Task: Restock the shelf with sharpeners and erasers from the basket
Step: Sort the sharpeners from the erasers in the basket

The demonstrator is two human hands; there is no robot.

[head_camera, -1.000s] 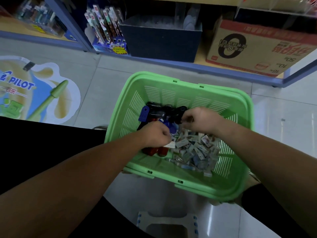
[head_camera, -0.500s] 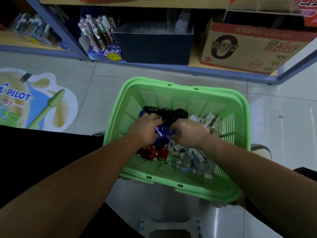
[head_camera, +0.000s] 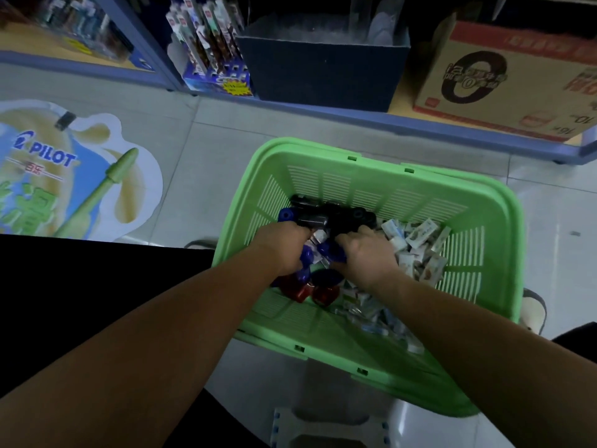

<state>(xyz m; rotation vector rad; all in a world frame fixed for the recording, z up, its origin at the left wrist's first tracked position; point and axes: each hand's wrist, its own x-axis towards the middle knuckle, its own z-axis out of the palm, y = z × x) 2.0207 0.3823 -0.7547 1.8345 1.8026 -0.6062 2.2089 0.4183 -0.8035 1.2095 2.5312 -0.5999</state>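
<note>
A green plastic basket (head_camera: pixel 497 221) stands on the floor below me. Blue, black and red sharpeners lie in its left half; a heap of small wrapped erasers (head_camera: pixel 420 244) fills the right. Both hands are down inside it, close together. My left hand (head_camera: pixel 284 247) curls its fingers around blue sharpeners (head_camera: pixel 305 257). My right hand (head_camera: pixel 365 253) curls over a blue sharpener (head_camera: pixel 332 250) between the hands. Black sharpeners (head_camera: pixel 326 215) lie just beyond the knuckles, and red sharpeners (head_camera: pixel 323 291) sit under the wrists.
The bottom shelf (head_camera: pixel 420 124) runs along the far side, holding a pen display (head_camera: pixel 213 50), a dark blue box (head_camera: pixel 323 69) and a cardboard carton (head_camera: pixel 504 82). A Pilot floor sticker (head_camera: pixel 64 176) lies to the left. A small white stool (head_camera: pixel 323 428) stands beneath the basket's near edge.
Both hands have come together over the blue sharpeners near the basket's left middle; the right hand moved from the far black sharpeners toward the left hand. The view tilted slightly.
</note>
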